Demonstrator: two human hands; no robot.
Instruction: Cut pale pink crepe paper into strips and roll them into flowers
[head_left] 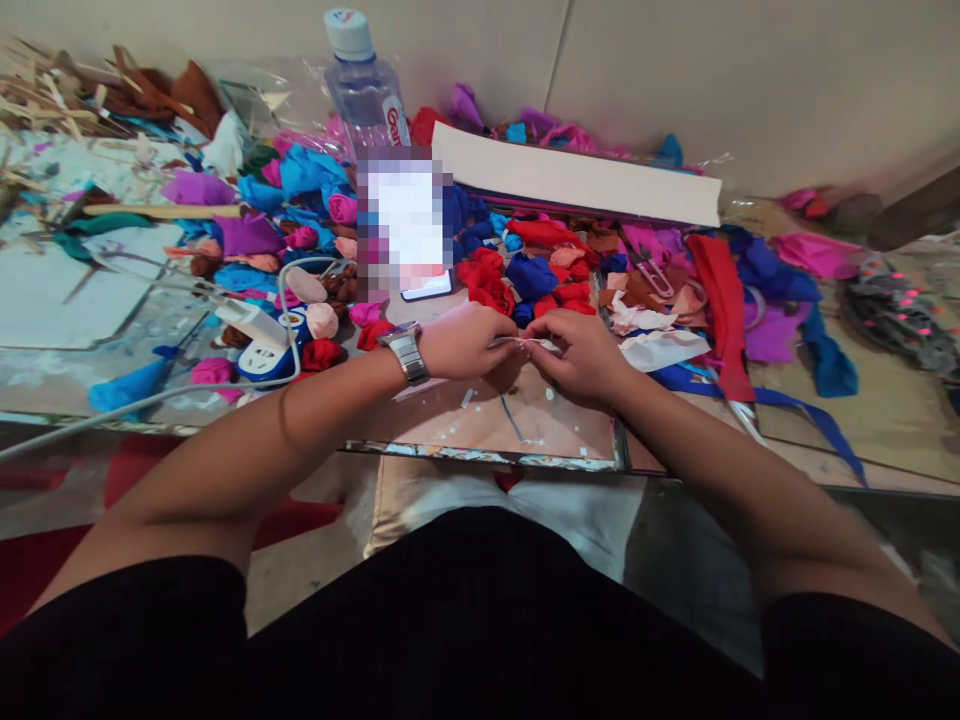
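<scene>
My left hand (476, 342), with a metal watch on its wrist, pinches one side of a small whitish strip (525, 343). The other side of this strip is between the thumb and fingers of my right hand (574, 350). Both hands are close together above the front part of the table, their fingertips nearly touching. Just behind them lie crumpled red flowers (487, 282) and a blue one (531, 275). White paper (664, 350) lies right of my right hand. The strip's exact shape is too small to make out.
A plastic bottle (367, 95) stands behind a lit phone (426, 285). A white cable runs past a power strip (266, 360) on the left. Small scissors (651, 268), red fabric (720, 315) and a long pale board (577, 180) lie on the right and behind.
</scene>
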